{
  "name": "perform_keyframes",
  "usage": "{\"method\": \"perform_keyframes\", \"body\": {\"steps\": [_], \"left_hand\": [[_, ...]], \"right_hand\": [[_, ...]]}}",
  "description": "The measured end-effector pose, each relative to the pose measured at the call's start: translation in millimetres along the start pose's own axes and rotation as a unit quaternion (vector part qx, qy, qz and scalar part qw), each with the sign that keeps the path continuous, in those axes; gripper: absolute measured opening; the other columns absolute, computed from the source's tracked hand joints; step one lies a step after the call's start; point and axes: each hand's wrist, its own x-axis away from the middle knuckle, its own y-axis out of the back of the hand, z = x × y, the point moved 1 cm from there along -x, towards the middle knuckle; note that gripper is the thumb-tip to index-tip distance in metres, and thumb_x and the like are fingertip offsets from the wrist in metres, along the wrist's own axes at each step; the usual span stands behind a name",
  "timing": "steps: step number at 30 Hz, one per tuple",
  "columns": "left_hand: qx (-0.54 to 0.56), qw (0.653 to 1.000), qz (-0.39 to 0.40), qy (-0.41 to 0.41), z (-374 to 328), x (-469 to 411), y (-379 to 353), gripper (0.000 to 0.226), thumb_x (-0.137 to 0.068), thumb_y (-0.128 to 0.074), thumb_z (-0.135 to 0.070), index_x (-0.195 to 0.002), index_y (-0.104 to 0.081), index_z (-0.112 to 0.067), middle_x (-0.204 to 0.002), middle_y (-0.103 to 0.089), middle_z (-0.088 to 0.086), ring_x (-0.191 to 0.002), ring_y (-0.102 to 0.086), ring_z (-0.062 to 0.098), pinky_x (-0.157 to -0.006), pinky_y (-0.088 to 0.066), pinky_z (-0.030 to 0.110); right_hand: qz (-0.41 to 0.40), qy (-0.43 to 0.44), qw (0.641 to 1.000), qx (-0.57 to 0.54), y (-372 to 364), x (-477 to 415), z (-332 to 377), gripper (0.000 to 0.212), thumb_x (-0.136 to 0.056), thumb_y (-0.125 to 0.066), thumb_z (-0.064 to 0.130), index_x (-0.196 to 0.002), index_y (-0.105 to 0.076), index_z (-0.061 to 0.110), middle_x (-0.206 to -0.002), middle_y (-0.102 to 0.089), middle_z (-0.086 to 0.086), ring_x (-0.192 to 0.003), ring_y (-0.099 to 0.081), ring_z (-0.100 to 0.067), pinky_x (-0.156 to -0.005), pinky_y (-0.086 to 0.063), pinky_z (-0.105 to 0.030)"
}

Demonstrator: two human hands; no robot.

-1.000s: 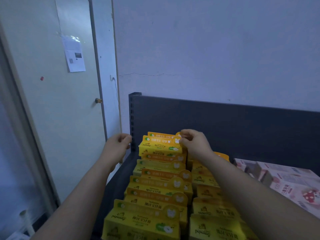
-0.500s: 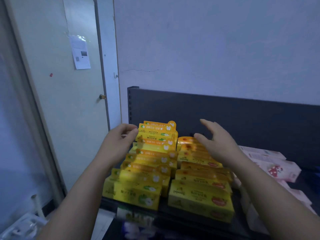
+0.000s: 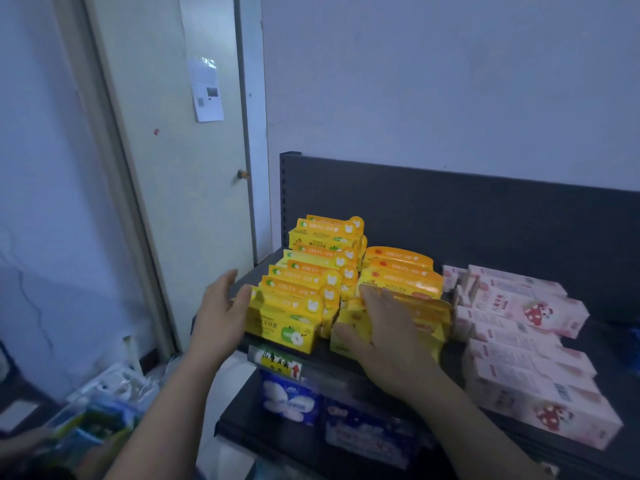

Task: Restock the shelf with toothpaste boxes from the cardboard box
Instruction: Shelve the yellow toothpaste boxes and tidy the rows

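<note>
Head view: shelf close to full, both hands squaring up the front boxes.

On the shelf two rows of toothpaste boxes run from the near edge to the far back panel: yellow boxes on the left, orange boxes just right of them, stacked higher toward the far end. The left hand is released, its straight fingers against the left end of the nearest yellow box. The right hand lies flat with fingers spread on the nearest orange boxes, grasping nothing. Pink boxes fill the right. The cardboard box is out of view, so what is left in it cannot be told. Judging by the packed rows, little is left beyond straightening.
</note>
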Motion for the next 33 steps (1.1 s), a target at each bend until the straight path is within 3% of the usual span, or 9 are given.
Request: {"method": "perform_keyframes", "body": {"steps": [3,5,8,12,16,21,26,29,33], "left_hand": [[-0.029,0.998,0.034,0.038,7.1,-3.9,3.7,0.064,-0.094,-0.058,-0.034,-0.149,-0.030,-0.019,-0.152,-0.035,0.006,-0.130,-0.043,0.022,-0.109,-0.034,0.041],[-0.029,0.995,0.075,0.056,9.6,-6.3,4.5,0.077,-0.085,-0.070,-0.035,-0.149,-0.028,-0.021,-0.147,-0.042,0.001,-0.129,-0.046,0.023,-0.108,-0.038,0.046],[0.015,0.989,0.125,0.074,11.9,-12.1,4.9,0.086,-0.076,-0.080,-0.024,-0.147,-0.032,-0.019,-0.134,-0.055,-0.002,-0.112,-0.057,0.020,-0.100,-0.046,0.045],[0.013,0.982,0.172,0.074,15.8,-19.6,6.6,0.098,-0.068,-0.086,-0.022,-0.149,-0.030,-0.020,-0.146,-0.044,0.006,-0.124,-0.049,0.022,-0.103,-0.042,0.039],[0.010,0.977,0.205,0.058,21.2,-25.5,10.5,0.112,-0.056,-0.090,-0.040,-0.149,-0.031,-0.022,-0.144,-0.047,0.005,-0.132,-0.046,0.024,-0.107,-0.041,0.041],[-0.015,0.976,0.216,0.037,25.8,-29.7,10.1,0.099,-0.069,-0.084,-0.026,-0.151,-0.027,-0.017,-0.150,-0.039,0.009,-0.136,-0.040,0.022,-0.103,-0.037,0.031],[0.016,0.976,0.214,0.041,29.5,-42.7,12.7,0.079,-0.081,-0.072,-0.036,-0.147,-0.035,-0.012,-0.143,-0.048,0.008,-0.128,-0.048,0.020,-0.098,-0.039,0.029],[0.029,0.976,0.214,0.031,28.4,-49.2,7.5,0.048,-0.089,-0.062,-0.043,-0.129,-0.050,-0.020,-0.123,-0.055,0.001,-0.114,-0.053,0.017,-0.091,-0.042,0.030],[0.049,0.968,0.241,0.044,31.6,-54.3,-1.4,0.051,-0.092,-0.055,-0.047,-0.137,-0.050,-0.023,-0.119,-0.064,0.000,-0.101,-0.064,0.018,-0.087,-0.054,0.042]], "right_hand": [[0.020,0.002,1.000,0.013,-7.4,-5.9,8.8,0.081,-0.093,-0.042,0.060,-0.154,-0.007,0.021,-0.162,-0.007,0.004,-0.148,0.008,-0.017,-0.121,-0.002,-0.041],[0.015,0.000,0.999,0.035,-12.2,-13.4,12.0,0.086,-0.090,-0.046,0.063,-0.154,-0.008,0.020,-0.161,-0.011,0.003,-0.148,0.007,-0.020,-0.121,0.000,-0.043],[0.012,-0.006,0.997,0.075,-23.4,-26.9,14.9,0.095,-0.085,-0.048,0.068,-0.154,-0.008,0.017,-0.160,-0.016,0.001,-0.148,0.007,-0.022,-0.119,0.004,-0.045],[0.013,-0.017,0.992,0.126,-36.9,-38.8,17.3,0.101,-0.081,-0.046,0.074,-0.153,-0.006,0.014,-0.159,-0.023,-0.001,-0.148,0.008,-0.025,-0.119,0.009,-0.048],[0.004,-0.027,0.988,0.151,-40.3,-44.1,19.1,0.103,-0.081,-0.048,0.073,-0.153,-0.007,0.014,-0.156,-0.029,-0.002,-0.149,0.004,-0.024,-0.118,0.010,-0.047],[-0.013,-0.036,0.986,0.162,-42.4,-43.7,22.6,0.102,-0.079,-0.050,0.074,-0.153,-0.010,0.016,-0.155,-0.032,0.000,-0.149,0.000,-0.022,-0.119,0.009,-0.047],[-0.033,-0.034,0.980,0.192,-36.7,-36.3,25.5,0.102,-0.080,-0.043,0.077,-0.152,-0.008,0.015,-0.155,-0.033,-0.001,-0.149,0.004,-0.022,-0.119,0.010,-0.046],[-0.027,-0.030,0.973,0.225,-34.1,-34.3,30.8,0.103,-0.081,-0.043,0.077,-0.152,-0.008,0.010,-0.156,-0.031,-0.004,-0.149,0.004,-0.022,-0.119,0.010,-0.046],[0.007,-0.005,0.971,0.237,-39.1,-38.7,38.6,0.099,-0.085,-0.048,0.067,-0.152,-0.007,0.007,-0.158,-0.023,-0.007,-0.149,0.006,-0.021,-0.119,0.009,-0.047]]}}
